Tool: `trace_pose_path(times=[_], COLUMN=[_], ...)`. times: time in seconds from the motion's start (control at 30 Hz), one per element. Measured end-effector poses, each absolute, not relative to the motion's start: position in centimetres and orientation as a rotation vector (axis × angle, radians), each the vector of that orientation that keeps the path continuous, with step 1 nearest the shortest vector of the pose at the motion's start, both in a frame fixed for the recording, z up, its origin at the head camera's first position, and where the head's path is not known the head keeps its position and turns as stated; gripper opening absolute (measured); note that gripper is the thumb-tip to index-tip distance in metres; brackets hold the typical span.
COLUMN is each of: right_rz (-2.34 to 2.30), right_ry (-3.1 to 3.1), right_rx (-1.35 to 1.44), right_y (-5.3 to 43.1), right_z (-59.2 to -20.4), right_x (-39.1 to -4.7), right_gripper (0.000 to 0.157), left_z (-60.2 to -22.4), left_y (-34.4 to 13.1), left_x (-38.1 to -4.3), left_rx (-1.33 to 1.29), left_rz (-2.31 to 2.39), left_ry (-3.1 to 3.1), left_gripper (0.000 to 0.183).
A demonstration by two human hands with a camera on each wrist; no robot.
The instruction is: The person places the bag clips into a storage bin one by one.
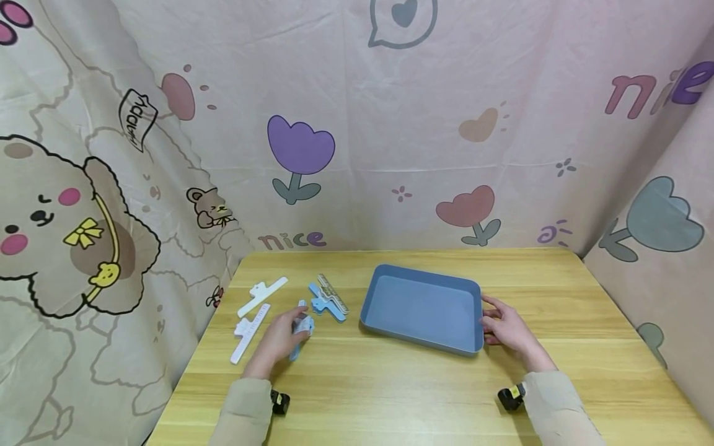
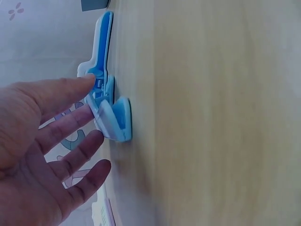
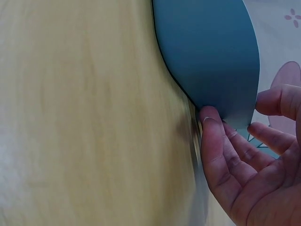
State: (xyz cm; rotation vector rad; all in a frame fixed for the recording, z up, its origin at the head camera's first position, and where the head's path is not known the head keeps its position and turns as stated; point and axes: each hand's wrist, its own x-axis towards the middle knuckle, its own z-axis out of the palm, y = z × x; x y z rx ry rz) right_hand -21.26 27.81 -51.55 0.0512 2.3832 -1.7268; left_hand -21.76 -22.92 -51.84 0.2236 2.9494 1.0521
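Observation:
In the head view my left hand [image 1: 282,339] is over a light blue clip [image 1: 295,352] that lies on the table. Thumb and index fingertips pinch the handle of this blue clip [image 2: 113,117] in the left wrist view, while the other fingers stay loosely bent beside it. A blue-grey tray [image 1: 424,310] sits right of centre. At its right end is my right hand [image 1: 507,328], whose fingertips rest against the outer wall and rim of the tray [image 3: 211,56] without wrapping round it.
A white clip [image 1: 262,297] and a pale lilac clip [image 1: 251,334] lie left of my left hand. Between that hand and the tray, another blue clip [image 1: 329,306] lies against a patterned clip [image 1: 333,293]. A printed curtain [image 1: 357,186] hangs behind the wooden table [image 1: 401,390].

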Motion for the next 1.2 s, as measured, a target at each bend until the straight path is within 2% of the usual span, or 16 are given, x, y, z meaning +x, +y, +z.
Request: trace_pose_path(times=[0.27,0.8,1.03,1.2], right_rz=[-1.717,-1.700,-1.709,-1.741], right_ry=[2.386,2.400,2.389,2.330], right_rx=[0.060,0.072,0.056,0.014], right_y=[27.80,27.72,27.80,28.14], right_z=[-51.57,-51.47,-51.57,-51.74], right_x=[-21.32,-21.41,-21.41,-21.42], right_gripper=[0.067,0.065,0.066,0.072], left_z=[-51.93,-52.11,-51.90,-51.79], left_y=[-22.51,-22.28,-22.77,-22.97], left_x=[-22.14,-21.97,-21.73,-21.79], left_rx=[0.215,0.187,0.239,0.257], left_rz=[1.060,1.101,1.124,1.106], left_ry=[2.957,2.899,2.877,2.854], left_gripper=[0.053,0.058,0.032,0.026])
